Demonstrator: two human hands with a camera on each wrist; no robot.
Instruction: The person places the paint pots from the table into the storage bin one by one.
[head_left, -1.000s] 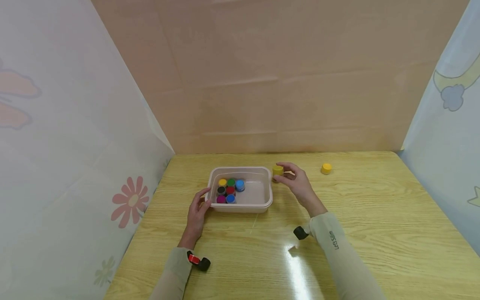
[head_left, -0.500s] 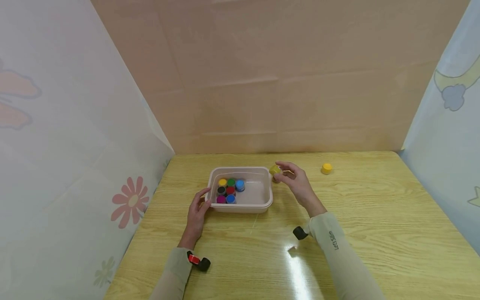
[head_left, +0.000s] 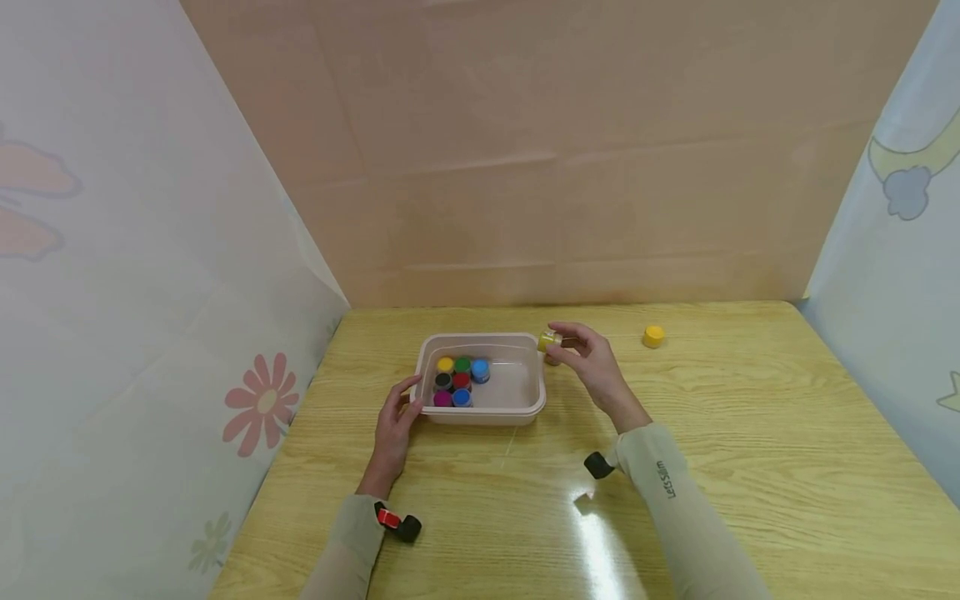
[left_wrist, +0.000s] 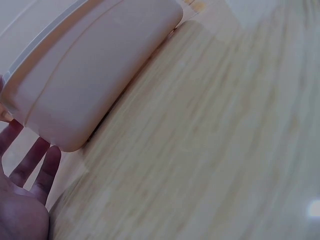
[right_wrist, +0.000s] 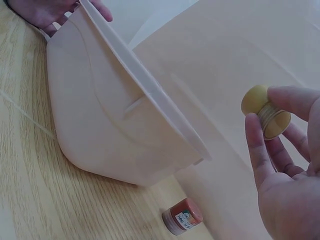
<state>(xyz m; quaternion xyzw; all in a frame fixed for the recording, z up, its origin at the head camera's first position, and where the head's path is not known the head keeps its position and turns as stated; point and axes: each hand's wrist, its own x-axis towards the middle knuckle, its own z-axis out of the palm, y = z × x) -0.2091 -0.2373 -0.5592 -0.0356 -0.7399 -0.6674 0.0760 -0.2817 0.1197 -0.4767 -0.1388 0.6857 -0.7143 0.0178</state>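
My right hand (head_left: 596,371) pinches a small paint jar (right_wrist: 256,100) with a yellow lid, tilted on its side, just off the tray's right rim. The right wrist view shows thumb and fingertips around its middle. Below it a brownish-red-lidded paint jar (right_wrist: 183,216) stands on the table beside the tray. At the opposite end, my left hand (head_left: 392,427) grips the left side of the pale pink plastic tray (head_left: 517,412), a digit over the rim and others along the outer wall. Paint jars (head_left: 461,382) with yellow, green, black, red, purple and blue lids stand in its left part.
Another yellow-lidded jar (head_left: 653,337) stands toward the back right of the wood-grain table (head_left: 720,442). A brown paper-like backdrop (head_left: 570,208) rises behind the table, with white patterned sheets at both sides.
The yellow-lidded jar in my right hand has tipped from upright to sideways, shifting slightly left and uncovering more of the brownish jar below. My left hand and the tray have stayed put.
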